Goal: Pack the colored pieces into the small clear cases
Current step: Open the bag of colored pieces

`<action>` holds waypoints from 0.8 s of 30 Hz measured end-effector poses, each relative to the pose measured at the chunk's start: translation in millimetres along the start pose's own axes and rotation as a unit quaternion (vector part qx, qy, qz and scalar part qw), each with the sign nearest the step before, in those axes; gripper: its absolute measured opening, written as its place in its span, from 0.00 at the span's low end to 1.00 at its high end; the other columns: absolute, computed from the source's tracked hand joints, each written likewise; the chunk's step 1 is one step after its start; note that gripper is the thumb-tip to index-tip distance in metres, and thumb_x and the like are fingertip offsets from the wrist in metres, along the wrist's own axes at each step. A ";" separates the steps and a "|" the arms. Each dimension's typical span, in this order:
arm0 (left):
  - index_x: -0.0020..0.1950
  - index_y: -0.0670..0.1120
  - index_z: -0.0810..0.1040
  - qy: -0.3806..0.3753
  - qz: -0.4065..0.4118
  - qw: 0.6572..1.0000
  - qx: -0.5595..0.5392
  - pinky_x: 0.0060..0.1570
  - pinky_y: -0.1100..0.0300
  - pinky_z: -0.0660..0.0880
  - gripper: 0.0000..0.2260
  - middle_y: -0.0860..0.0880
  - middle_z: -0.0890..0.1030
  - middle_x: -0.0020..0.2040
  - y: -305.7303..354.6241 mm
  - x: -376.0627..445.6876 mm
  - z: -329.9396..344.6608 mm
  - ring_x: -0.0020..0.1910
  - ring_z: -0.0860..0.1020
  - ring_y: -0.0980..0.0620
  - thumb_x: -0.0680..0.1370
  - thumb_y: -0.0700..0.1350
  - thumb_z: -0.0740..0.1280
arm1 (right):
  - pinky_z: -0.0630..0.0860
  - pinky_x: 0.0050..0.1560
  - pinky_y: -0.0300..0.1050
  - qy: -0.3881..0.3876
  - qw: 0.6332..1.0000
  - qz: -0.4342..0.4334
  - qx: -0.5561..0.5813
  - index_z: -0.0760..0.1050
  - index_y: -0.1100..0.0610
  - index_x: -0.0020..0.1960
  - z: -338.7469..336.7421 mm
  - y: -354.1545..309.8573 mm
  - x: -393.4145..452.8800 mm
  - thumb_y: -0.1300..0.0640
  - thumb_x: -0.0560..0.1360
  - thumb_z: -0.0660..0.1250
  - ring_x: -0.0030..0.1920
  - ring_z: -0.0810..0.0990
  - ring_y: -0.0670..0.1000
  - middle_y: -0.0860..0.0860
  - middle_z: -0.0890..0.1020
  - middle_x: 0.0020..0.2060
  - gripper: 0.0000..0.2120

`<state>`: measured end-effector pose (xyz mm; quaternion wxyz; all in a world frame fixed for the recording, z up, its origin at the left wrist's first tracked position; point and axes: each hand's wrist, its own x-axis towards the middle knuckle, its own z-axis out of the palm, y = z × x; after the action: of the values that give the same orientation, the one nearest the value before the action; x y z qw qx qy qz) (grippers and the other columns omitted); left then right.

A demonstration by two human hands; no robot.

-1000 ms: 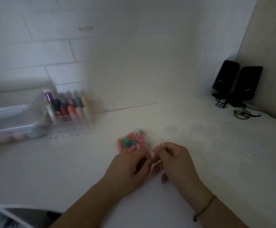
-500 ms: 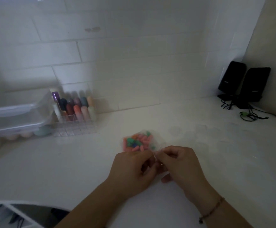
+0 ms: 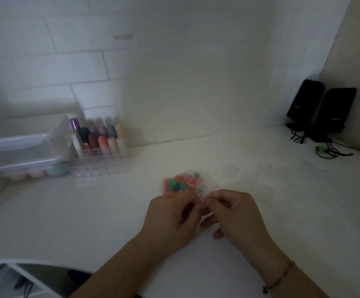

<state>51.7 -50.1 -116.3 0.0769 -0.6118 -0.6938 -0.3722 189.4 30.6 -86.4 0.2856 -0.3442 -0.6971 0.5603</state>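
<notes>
Colored pieces, orange, green and blue, sit bunched inside a small clear bag on the white bench, just beyond my two hands. My left hand is at the bag's near edge with its fingers curled and pinching it. My right hand meets the left one, thumb and forefinger pinched on a thin pink strip that sticks up and to the right from between the two hands. I cannot tell whether that strip is part of the bag or something separate. A beaded bracelet circles my right wrist.

Faint round outlines of small clear cases lie scattered on the bench to the right of the bag, well apart from my hands; they are hard to make out in the dim light.

At the back left, against the tiled wall, a clear organizer holds upright tubes with colored caps. Just to its left is a clear lidded box with pale rounded shapes under it. In the far right corner stand two black speakers with tangled cables in front of them.
</notes>
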 end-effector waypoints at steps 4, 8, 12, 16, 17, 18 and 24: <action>0.34 0.50 0.69 0.015 -0.010 1.000 -0.007 0.27 0.60 0.67 0.10 0.58 0.65 0.25 1.1 0.3 -0.6 0.26 0.66 0.59 0.74 0.50 0.62 | 0.73 0.27 0.38 0.023 0.986 -0.113 -0.124 0.77 0.56 0.36 4.3 4.1 -1.3 0.61 0.78 0.62 0.25 0.80 0.48 0.52 0.80 0.27 0.13; 0.32 0.54 0.63 0.030 -0.020 0.999 -0.013 0.28 0.65 0.60 0.12 0.59 0.62 0.23 4.4 1.2 1.0 0.24 0.63 0.63 0.73 0.49 0.62 | 0.73 0.32 0.51 0.035 0.963 -0.160 -0.213 0.72 0.55 0.34 6.7 8.8 1.4 0.56 0.77 0.62 0.26 0.76 0.51 0.51 0.76 0.23 0.13; 0.30 0.51 0.64 0.070 -0.076 0.993 -0.056 0.28 0.65 0.60 0.12 0.55 0.64 0.22 -1.5 3.6 -0.4 0.23 0.62 0.60 0.72 0.50 0.62 | 0.71 0.31 0.50 0.038 0.951 -0.137 -0.275 0.66 0.52 0.31 5.1 10.5 3.9 0.55 0.76 0.62 0.28 0.75 0.51 0.49 0.73 0.24 0.15; 0.30 0.47 0.70 0.125 -0.111 0.979 -0.118 0.27 0.64 0.63 0.12 0.52 0.69 0.23 -6.0 8.0 -5.3 0.23 0.64 0.59 0.72 0.50 0.63 | 0.70 0.32 0.43 0.044 0.932 -0.095 -0.348 0.69 0.53 0.33 -2.8 8.8 -0.8 0.52 0.75 0.63 0.30 0.75 0.49 0.49 0.74 0.27 0.12; 0.31 0.49 0.71 0.124 -0.088 0.983 -0.103 0.27 0.65 0.63 0.12 0.53 0.69 0.23 -1.7 8.4 -4.6 0.23 0.65 0.59 0.73 0.51 0.63 | 0.72 0.32 0.45 0.062 0.939 -0.091 -0.327 0.69 0.53 0.34 -2.4 6.7 -1.7 0.50 0.73 0.64 0.29 0.75 0.49 0.50 0.75 0.26 0.11; 0.33 0.50 0.72 0.118 -0.064 0.987 -0.085 0.27 0.65 0.64 0.12 0.54 0.70 0.24 2.9 8.7 -3.3 0.23 0.66 0.59 0.75 0.52 0.64 | 0.74 0.32 0.46 0.075 0.952 -0.083 -0.284 0.69 0.52 0.35 -1.4 4.3 -2.8 0.48 0.72 0.64 0.27 0.75 0.49 0.50 0.76 0.25 0.10; 0.39 0.47 0.75 0.083 0.016 0.995 0.046 0.24 0.60 0.71 0.11 0.53 0.75 0.27 9.7 18.1 -17.3 0.23 0.71 0.54 0.76 0.52 0.61 | 0.79 0.33 0.51 0.031 0.982 0.016 -0.184 0.66 0.49 0.44 -1.3 0.2 -4.6 0.58 0.69 0.67 0.26 0.79 0.54 0.54 0.80 0.28 0.10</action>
<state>50.1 -46.6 -89.7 0.1682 -0.5858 -0.6911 -0.3885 193.2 27.8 -86.4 0.2299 -0.4190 -0.7734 0.4165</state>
